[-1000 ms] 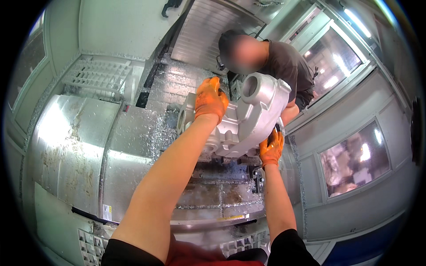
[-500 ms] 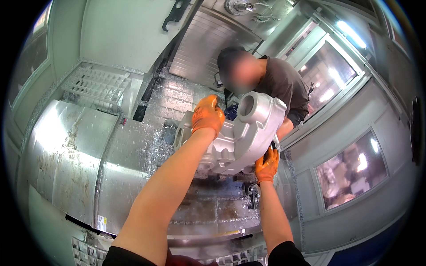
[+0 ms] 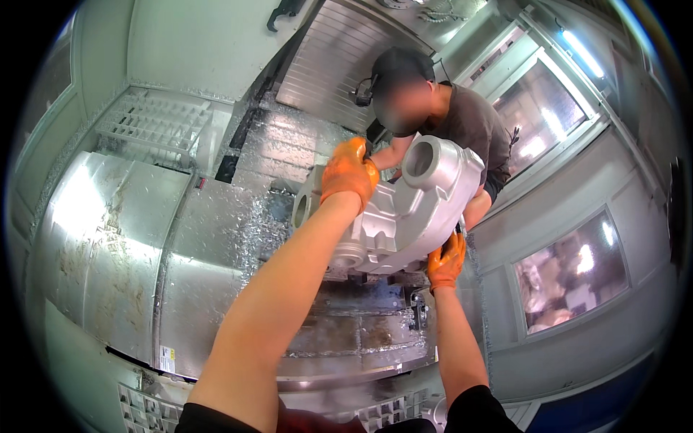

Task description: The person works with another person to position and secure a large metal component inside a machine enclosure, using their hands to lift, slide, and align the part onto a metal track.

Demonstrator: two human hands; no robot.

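Observation:
A large silver-grey metal casting point(image 3: 426, 216), with a round bore at its upper end, lies in front of me, tilted. My left hand point(image 3: 350, 173), in an orange glove, is closed over the casting's far left edge; its fingertips are hidden. At the lower right side, my right hand point(image 3: 447, 261), also orange-gloved, is wrapped against the casting's edge. Something small and dark shows by its fingertips; I cannot make out what. Opposite me a co-worker point(image 3: 473, 119) in a dark shirt and cap leans in, one bare arm point(image 3: 394, 154) reaching behind the casting near my left hand.
Metal chips lie over the machine bed point(image 3: 267, 155) and around the casting. On the left are sheet-metal covers point(image 3: 115, 245) and a white grid tray point(image 3: 155, 123). A wall with a window point(image 3: 574, 274) bounds the right. A ribbed metal panel point(image 3: 332, 68) stands at the back.
The casting has shifted right and slightly away, and both my hands have moved along with it. The co-worker's head has moved up and right, and one arm now shows beside my left hand.

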